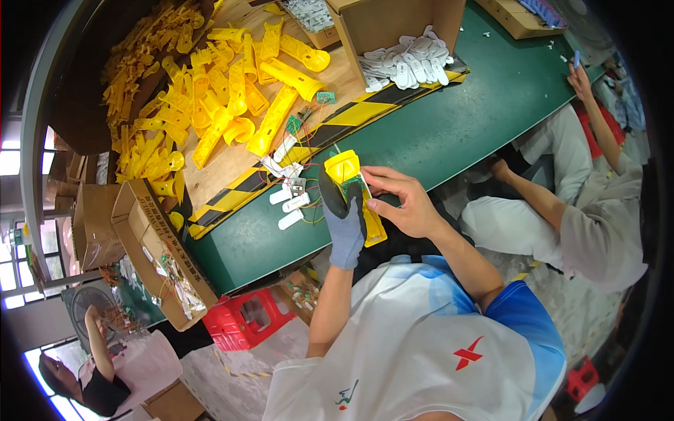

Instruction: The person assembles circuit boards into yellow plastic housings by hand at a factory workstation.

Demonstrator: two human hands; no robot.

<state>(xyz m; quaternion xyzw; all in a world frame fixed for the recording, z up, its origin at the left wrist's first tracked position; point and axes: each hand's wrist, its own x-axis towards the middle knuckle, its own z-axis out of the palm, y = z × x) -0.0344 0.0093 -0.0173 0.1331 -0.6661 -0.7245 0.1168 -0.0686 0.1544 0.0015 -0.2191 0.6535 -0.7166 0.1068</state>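
My left hand [342, 230], in a grey-blue glove with dark fingers, is wrapped round a yellow plastic housing [342, 165]. The housing is held tilted above the near edge of the green tabletop, its wider end pointing away from me. Inside it shows a small green circuit board [353, 184], partly covered by my fingers. Bare, my right hand [407, 205] presses thumb and fingertips to the housing's right side, beside the board. Whether those fingertips also pinch a small part is hidden. Left of the housing lie white plastic pieces [296, 203] with thin coloured wires and small boards.
Yellow housings [235, 91] lie heaped on a wooden board edged with black-and-yellow tape [232, 200]. White oval pieces [411, 64] spill from a cardboard box [400, 21]. An open carton [151, 245] with wired parts stands left. Co-workers sit right and lower left; a red stool [246, 319] stands below.
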